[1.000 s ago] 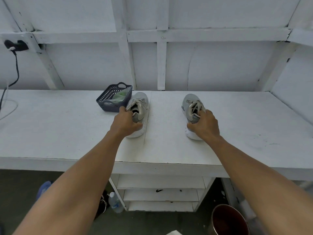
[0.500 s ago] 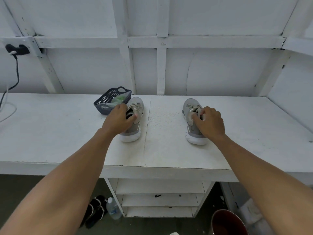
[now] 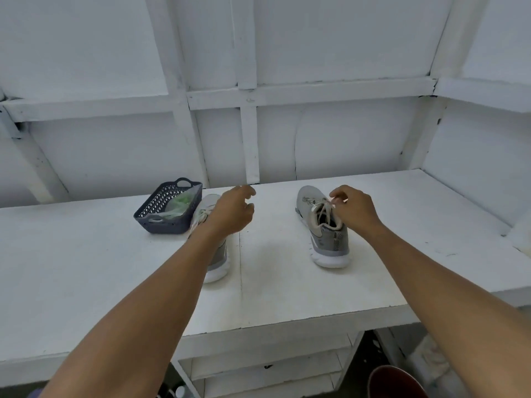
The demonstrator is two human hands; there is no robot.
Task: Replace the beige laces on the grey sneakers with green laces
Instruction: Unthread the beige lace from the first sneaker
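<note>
- Right sneaker (image 3: 321, 228): grey, white sole, stood upright on the table (image 3: 273, 282), toe pointing away.
- Beige laces (image 3: 319, 207): threaded in it, one strand pinched up by the right hand (image 3: 356, 209).
- Left sneaker (image 3: 220, 255): well apart, half hidden, touching the basket (image 3: 165, 225).
- Green laces (image 3: 181, 202): bagged, lying in that basket.

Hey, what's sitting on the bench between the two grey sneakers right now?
Nothing rests there: the head view shows bare white benchtop between the left sneaker and the right sneaker; only the left hand hangs over that stretch's left edge.
</note>
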